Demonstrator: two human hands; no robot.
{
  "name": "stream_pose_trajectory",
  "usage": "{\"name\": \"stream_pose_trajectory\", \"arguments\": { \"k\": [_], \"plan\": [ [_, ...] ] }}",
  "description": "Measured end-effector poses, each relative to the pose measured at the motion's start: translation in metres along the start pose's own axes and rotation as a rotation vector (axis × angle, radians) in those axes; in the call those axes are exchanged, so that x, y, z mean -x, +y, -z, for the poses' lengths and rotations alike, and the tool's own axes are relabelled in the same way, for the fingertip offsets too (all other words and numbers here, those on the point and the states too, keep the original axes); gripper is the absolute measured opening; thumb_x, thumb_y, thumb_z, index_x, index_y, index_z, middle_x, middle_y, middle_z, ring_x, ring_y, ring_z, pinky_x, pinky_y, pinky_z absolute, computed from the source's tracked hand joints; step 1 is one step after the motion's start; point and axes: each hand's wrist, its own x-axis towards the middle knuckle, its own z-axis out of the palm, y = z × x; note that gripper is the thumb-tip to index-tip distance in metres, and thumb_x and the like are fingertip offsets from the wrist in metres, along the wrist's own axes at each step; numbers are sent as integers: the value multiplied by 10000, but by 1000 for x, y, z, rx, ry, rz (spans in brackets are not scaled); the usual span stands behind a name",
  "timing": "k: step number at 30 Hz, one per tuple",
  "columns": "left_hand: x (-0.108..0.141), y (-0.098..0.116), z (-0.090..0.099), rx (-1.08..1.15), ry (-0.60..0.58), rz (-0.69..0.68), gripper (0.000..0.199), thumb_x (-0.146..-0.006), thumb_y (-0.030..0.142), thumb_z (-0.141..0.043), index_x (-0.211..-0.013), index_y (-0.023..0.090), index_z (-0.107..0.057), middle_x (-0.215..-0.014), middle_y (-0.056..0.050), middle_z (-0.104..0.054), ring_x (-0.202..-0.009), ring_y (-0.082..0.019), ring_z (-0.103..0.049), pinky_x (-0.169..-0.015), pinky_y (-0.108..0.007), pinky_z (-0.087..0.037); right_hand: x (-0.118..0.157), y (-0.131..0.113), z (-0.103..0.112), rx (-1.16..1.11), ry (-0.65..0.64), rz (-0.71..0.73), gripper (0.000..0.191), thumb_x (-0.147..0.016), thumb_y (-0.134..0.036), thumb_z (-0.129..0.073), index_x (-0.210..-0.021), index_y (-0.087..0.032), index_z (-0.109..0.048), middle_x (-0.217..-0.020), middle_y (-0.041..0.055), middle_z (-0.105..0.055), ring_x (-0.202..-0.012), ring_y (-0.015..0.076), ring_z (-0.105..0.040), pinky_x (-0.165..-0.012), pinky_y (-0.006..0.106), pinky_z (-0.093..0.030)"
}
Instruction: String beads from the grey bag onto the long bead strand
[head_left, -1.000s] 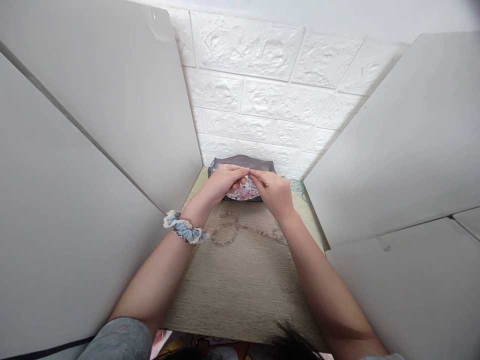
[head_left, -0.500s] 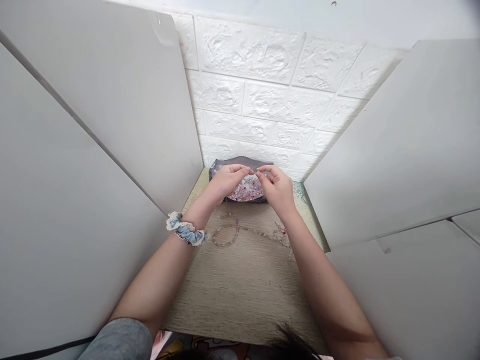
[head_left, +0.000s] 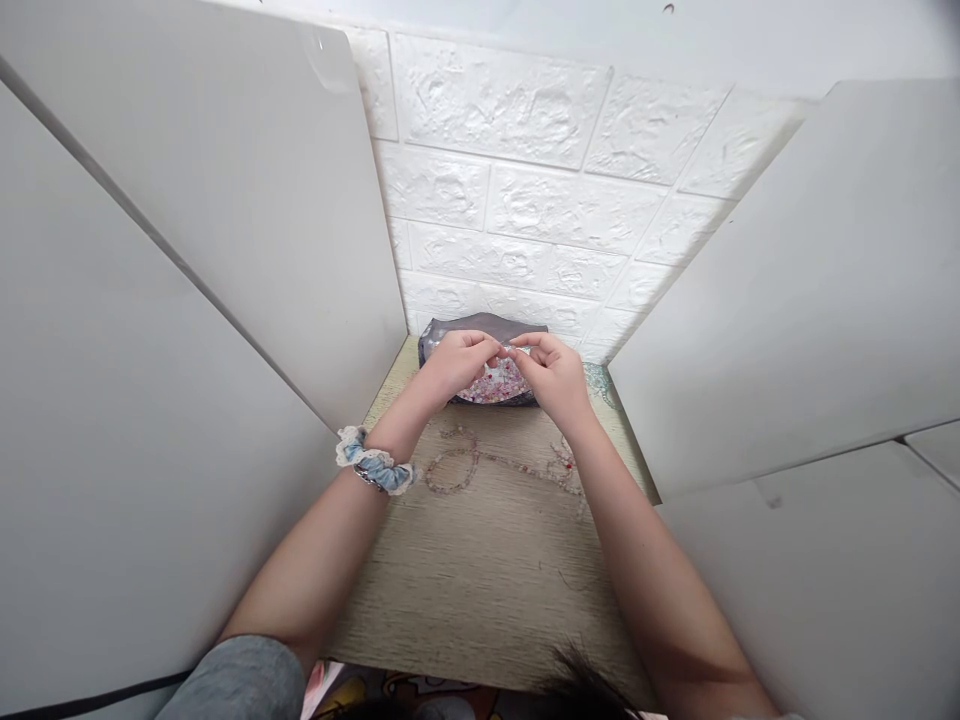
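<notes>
My left hand (head_left: pixel 463 362) and my right hand (head_left: pixel 551 375) meet fingertip to fingertip above a dark pouch of small pink, white and red beads (head_left: pixel 495 385). Both are closed in a pinch. Whatever lies between the fingertips is too small to make out. A long string of beads (head_left: pixel 517 465) curls across the table just below the hands, with a loop at its left end. Part of its right end passes behind my right forearm. Around my left wrist sit a blue scrunchie with lace edging (head_left: pixel 375 462) and a chain bracelet.
Grey-white panels (head_left: pixel 300 200) (head_left: pixel 810 280) rise on both sides of the narrow wood-grain table (head_left: pixel 480 570). A white brick-patterned wall (head_left: pixel 517 200) stands behind the pouch. Green-blue strung beads (head_left: pixel 602 385) lie at the table's right back corner.
My fingertips have come closer together, the left hand shifting slightly right and the right hand slightly left. The bead string and the pouch stay where they were.
</notes>
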Motion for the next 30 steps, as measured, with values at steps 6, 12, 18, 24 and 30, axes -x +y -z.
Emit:
{"name": "stream_pose_trajectory", "arguments": {
  "k": [6,12,18,24,30],
  "plan": [
    [0,0,2,-88,-16,-35,233,-699,314,-446,-720,133,-591,-599,8,-497,-435,-39,-350,-400,-182,-275,-4,5,3,-290,-94,-163,247,-636,-330,-597,-790,-139,-572,-467,-63,-370,-408,36,-276,-407,195,-222],
    [-5,-11,8,-203,-103,-148,294,-737,369,-429,-807,141,-601,-682,-11,-540,-497,-52,-416,-449,-180,-335,-6,5,6,-292,-95,-141,308,-618,-378,-613,-814,-141,-617,-520,-28,-477,-452,50,-394,-430,196,-298],
    [-5,-12,8,-228,-136,-187,315,-755,391,-406,-812,144,-591,-646,-4,-520,-475,-53,-405,-438,-183,-323,-7,7,5,-200,-101,-105,338,-653,-427,-570,-843,-154,-629,-533,-13,-502,-491,71,-449,-440,198,-326],
    [-2,-9,7,-222,-162,-187,289,-759,386,-405,-697,141,-547,-527,21,-420,-443,-54,-374,-416,-179,-297,-5,2,3,-256,-119,-121,282,-646,-397,-582,-789,-155,-605,-559,-6,-517,-546,88,-486,-445,200,-345],
    [-2,-8,7,-184,-168,-161,281,-756,383,-406,-744,145,-557,-594,5,-477,-464,-57,-396,-413,-176,-314,-4,-2,3,-353,-135,-187,258,-598,-347,-632,-760,-157,-569,-571,-14,-517,-547,83,-488,-434,192,-336]
  ]
}}
